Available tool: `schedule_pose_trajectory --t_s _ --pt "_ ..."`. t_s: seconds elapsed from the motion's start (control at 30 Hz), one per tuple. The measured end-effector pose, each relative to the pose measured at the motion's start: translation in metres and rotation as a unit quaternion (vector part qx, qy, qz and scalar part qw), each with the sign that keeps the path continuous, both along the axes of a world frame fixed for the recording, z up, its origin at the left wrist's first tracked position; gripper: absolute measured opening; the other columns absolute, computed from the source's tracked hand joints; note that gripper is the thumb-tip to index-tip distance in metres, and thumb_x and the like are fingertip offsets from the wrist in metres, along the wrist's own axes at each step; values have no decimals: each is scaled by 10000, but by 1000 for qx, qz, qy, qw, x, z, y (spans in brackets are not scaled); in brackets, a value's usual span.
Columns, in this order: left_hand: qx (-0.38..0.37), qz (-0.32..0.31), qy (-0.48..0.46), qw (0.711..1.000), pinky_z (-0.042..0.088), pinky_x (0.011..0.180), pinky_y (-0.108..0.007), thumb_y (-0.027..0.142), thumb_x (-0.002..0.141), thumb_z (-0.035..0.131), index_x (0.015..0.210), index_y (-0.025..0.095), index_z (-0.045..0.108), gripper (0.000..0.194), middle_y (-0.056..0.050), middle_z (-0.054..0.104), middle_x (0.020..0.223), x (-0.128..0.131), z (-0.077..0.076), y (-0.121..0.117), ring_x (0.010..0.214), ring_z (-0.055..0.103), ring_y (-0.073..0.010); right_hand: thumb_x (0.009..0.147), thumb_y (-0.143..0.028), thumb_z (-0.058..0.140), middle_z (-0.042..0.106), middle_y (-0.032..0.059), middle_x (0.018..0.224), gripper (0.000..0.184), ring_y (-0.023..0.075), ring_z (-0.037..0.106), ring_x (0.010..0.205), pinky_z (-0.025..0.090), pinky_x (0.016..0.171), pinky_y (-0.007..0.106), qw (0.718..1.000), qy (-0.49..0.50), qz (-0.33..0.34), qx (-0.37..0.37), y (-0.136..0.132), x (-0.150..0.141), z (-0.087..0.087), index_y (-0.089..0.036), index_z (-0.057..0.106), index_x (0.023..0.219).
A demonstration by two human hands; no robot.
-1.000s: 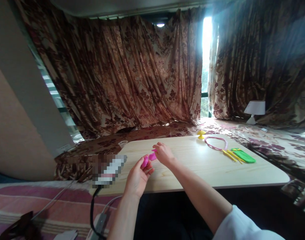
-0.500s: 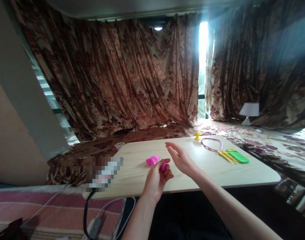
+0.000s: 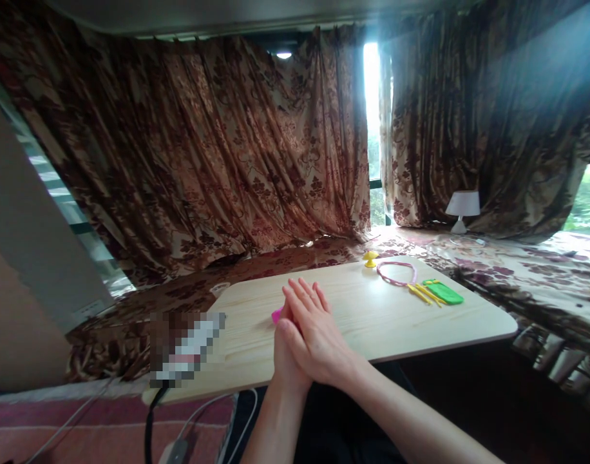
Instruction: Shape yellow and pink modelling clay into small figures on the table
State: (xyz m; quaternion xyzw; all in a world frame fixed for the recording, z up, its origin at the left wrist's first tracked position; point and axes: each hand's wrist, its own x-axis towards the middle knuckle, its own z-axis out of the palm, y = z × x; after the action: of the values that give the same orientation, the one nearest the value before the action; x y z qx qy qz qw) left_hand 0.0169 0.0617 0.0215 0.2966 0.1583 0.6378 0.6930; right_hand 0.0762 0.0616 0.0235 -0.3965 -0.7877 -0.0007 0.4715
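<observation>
yellow mushroom thingy [image 3: 370,259], pink ring [image 3: 394,283], yellow sticks [image 3: 421,295] and green slab [image 3: 447,294] off right, pink lump [image 3: 276,315] half blocked by the hands, right hand [image 3: 319,335] flat over left hand [image 3: 285,361], can't tell if left's gripping anything, pale wood table [image 3: 247,328], floral curtains [image 3: 256,154], white lamp [image 3: 463,203]
</observation>
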Motion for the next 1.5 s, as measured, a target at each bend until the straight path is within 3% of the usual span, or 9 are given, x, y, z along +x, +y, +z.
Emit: schedule_pose_trajectory --t_s 0.1,0.27,0.37,0.53,0.7,0.9,1.1,1.33,1.5 --pt "-21 -46 -50 997 291 1091 -375 340 913 360 1253 215 534 402 -60 543 1311 -4 -4 0 1299 383 -217 941 -268 301 275 117 1479 478 219 181 1381 174 1112 475 998 5 -26 -54 6 6 -1 -112 331 1392" --pt "0 -18 -35 999 241 1111 -363 404 914 331 1275 158 505 470 -101 466 1377 -24 1 9 1317 352 -195 910 -177 333 215 52 1505 518 180 137 1390 122 1137 444 996 -48 68 -21 -30 2 -22 -161 263 1423" --pt "37 7 -32 999 210 1122 -325 445 909 325 1288 214 494 474 -47 410 1423 -17 0 3 1350 283 -168 916 -289 384 200 68 1508 542 202 126 1392 132 1135 447 997 -19 68 -37 -26 -3 -13 -158 258 1427" --pt "54 -46 -38 997 214 1122 -344 473 898 364 1279 210 510 486 -62 443 1399 -3 0 -13 1349 287 -204 964 -324 246 207 84 1505 502 181 139 1390 156 1129 451 994 84 22 -70 -3 3 -2 -147 235 1434" --pt "40 49 -2 998 203 1121 -330 533 892 303 1227 196 553 538 -58 429 1410 -19 17 -5 1348 291 -175 926 -324 374 110 43 1526 609 213 84 1397 126 1137 456 994 1 102 -43 -38 -1 -21 -200 114 1463" --pt "51 -54 8 997 274 1094 -369 534 878 351 1251 226 542 519 -53 496 1357 -1 9 -22 1333 321 -231 962 -362 232 157 53 1521 528 178 102 1396 135 1128 464 986 156 25 -58 0 5 2 -188 152 1454" --pt "48 25 21 998 222 1108 -316 556 879 304 1267 225 513 552 -45 392 1435 -14 16 -7 1362 255 -163 910 -410 373 66 57 1532 666 242 28 1399 81 1133 480 994 -14 107 -13 -36 -5 -12 -170 93 1465" --pt "72 -48 -8 996 227 1112 -367 559 879 307 1270 238 518 548 -40 435 1406 -3 10 -21 1359 263 -211 951 -348 235 165 88 1516 547 194 97 1396 130 1133 447 993 105 -2 -45 -1 1 10 -116 191 1444" --pt "54 21 15 998 142 1133 -336 573 876 276 1234 245 548 556 -9 407 1426 -20 14 -4 1387 165 -161 882 -388 411 69 62 1529 708 252 41 1397 82 1141 456 991 -55 121 28 -37 -9 -9 -150 90 1467"
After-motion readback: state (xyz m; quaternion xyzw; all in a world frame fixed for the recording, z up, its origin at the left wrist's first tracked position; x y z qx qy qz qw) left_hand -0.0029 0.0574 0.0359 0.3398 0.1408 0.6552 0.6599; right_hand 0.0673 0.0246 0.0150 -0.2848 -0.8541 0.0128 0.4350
